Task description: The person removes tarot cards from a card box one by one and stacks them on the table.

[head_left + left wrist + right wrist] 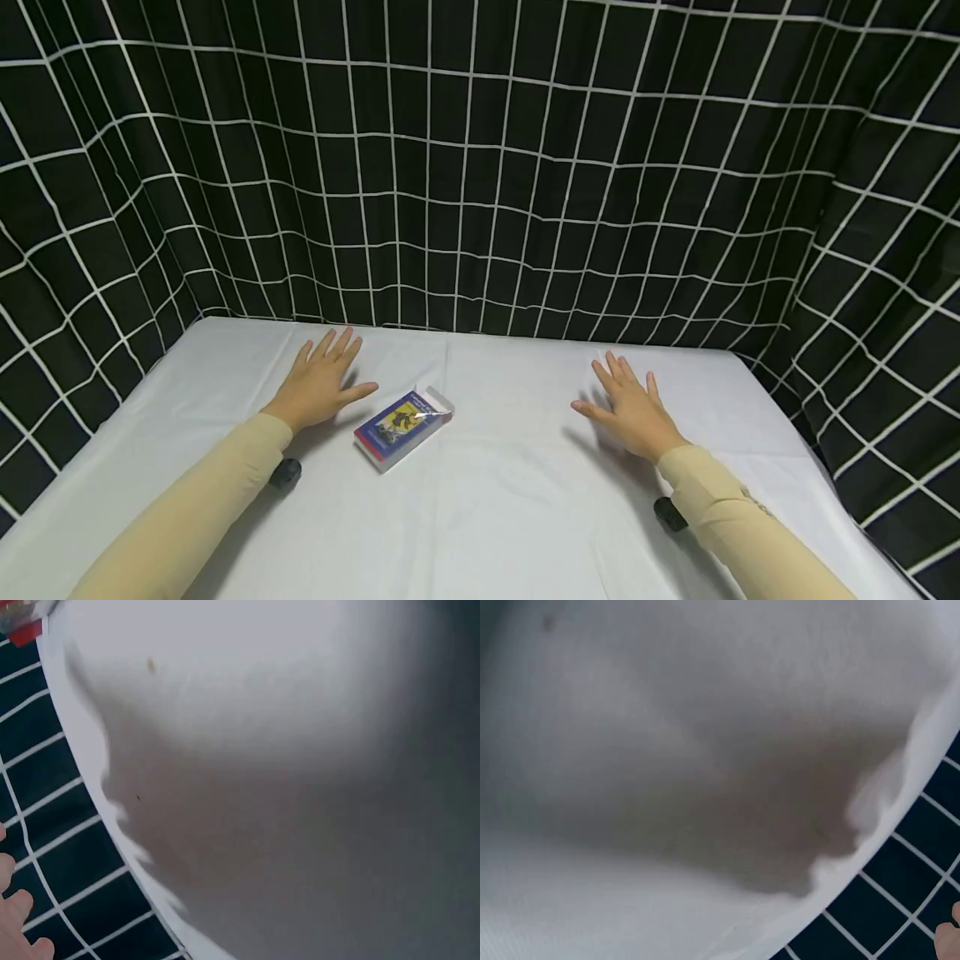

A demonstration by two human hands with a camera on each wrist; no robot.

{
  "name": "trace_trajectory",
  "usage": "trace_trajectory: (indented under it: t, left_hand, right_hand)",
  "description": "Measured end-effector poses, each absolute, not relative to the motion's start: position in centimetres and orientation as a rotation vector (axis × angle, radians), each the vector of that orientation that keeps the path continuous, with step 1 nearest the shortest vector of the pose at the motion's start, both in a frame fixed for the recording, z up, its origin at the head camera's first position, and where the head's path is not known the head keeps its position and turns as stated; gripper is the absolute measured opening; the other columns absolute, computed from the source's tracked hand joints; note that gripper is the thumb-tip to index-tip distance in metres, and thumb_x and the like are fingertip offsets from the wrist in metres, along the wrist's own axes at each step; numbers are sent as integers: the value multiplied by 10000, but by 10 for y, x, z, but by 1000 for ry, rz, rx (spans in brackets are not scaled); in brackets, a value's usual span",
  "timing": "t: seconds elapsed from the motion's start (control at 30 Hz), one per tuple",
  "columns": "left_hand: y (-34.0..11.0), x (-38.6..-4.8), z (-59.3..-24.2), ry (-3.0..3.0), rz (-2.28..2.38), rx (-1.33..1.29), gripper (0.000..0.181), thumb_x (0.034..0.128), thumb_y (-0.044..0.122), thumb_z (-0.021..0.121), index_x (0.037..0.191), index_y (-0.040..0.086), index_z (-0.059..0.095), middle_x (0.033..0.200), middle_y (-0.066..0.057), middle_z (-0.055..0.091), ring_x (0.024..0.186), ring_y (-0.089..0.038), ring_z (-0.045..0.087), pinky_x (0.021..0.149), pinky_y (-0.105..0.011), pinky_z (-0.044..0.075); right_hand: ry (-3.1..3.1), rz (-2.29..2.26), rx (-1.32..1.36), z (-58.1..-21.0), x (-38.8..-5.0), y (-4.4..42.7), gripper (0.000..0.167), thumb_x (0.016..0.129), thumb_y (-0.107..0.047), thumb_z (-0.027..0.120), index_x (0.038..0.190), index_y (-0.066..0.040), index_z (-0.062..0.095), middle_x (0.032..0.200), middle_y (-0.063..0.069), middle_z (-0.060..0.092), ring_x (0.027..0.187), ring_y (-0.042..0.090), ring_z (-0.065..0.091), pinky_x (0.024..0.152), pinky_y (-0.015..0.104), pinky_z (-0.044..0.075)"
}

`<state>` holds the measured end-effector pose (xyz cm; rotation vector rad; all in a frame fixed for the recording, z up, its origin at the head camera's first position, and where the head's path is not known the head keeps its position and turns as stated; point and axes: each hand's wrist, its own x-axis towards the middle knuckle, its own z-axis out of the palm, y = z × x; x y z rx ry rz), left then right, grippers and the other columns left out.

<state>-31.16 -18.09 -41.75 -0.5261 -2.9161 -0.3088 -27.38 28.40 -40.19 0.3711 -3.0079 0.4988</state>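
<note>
A blue card box [401, 423] with a red end and a yellow picture lies at an angle on the white-covered table [495, 517]. Its clear flap sticks up at the far right end. Just left of it, my left hand [318, 387] is spread palm down, the thumb pointing toward the box without touching it. My right hand [632, 410] is farther off to the right, fingers spread, holding nothing. Fingertips of the left hand [15, 919] show at the left wrist view's edge, and a corner of the box [26, 631] at its top left.
Black curtains with a white grid [480, 167] stand behind the table and along both sides. A small black device is under each wrist, one at the left [286, 473] and one at the right [670, 514].
</note>
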Motion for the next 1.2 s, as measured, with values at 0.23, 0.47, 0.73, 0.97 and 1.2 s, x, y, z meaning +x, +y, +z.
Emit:
trace_trajectory:
  t: [0.23, 0.47, 0.73, 0.97, 1.2]
  left_hand:
    - [-171, -301, -416, -2892, -286, -578, 862, 936, 591, 541, 1547, 29, 306, 1641, -193, 209, 1514, -431, 179, 1206, -647, 128]
    - [-163, -292, -415, -2895, -253, -615, 883, 920, 629, 538, 1552, 57, 310, 1647, -178, 209, 1516, -417, 188, 1205, -634, 168]
    - [-156, -281, -412, -2865, -278, -667, 886, 896, 623, 575, 1540, 60, 344, 1641, -164, 234, 1518, -402, 198, 1202, -627, 187]
    - [-150, -274, -412, -2888, -328, -684, 892, 883, 622, 598, 1519, 36, 379, 1603, -159, 333, 1503, -379, 263, 1202, -609, 213]
    - [-145, -267, -408, -2917, -389, -700, 914, 820, 620, 678, 1478, 29, 449, 1564, -173, 404, 1480, -395, 310, 1189, -595, 258]
  right_hand:
    - [-3007, 503, 396, -403, -268, 280, 935, 932, -627, 524, 1571, -18, 216, 1652, 235, 115, 1534, 421, 71, 1186, 678, -19]
    - [-2997, 513, 420, -404, -263, 275, 944, 924, -623, 543, 1571, -17, 217, 1655, 227, 110, 1535, 418, 80, 1206, 647, -1]
    - [-2985, 533, 450, -403, -255, 267, 972, 911, -608, 578, 1552, 34, 229, 1650, 238, 121, 1532, 411, 111, 1204, 651, 37]
    - [-2980, 580, 481, -405, -248, 262, 967, 899, -597, 606, 1548, 27, 253, 1636, 246, 178, 1527, 422, 123, 1209, 639, 51]
    - [-2982, 604, 498, -405, -240, 259, 959, 886, -586, 631, 1518, 58, 307, 1637, 251, 166, 1522, 436, 118, 1215, 622, 73]
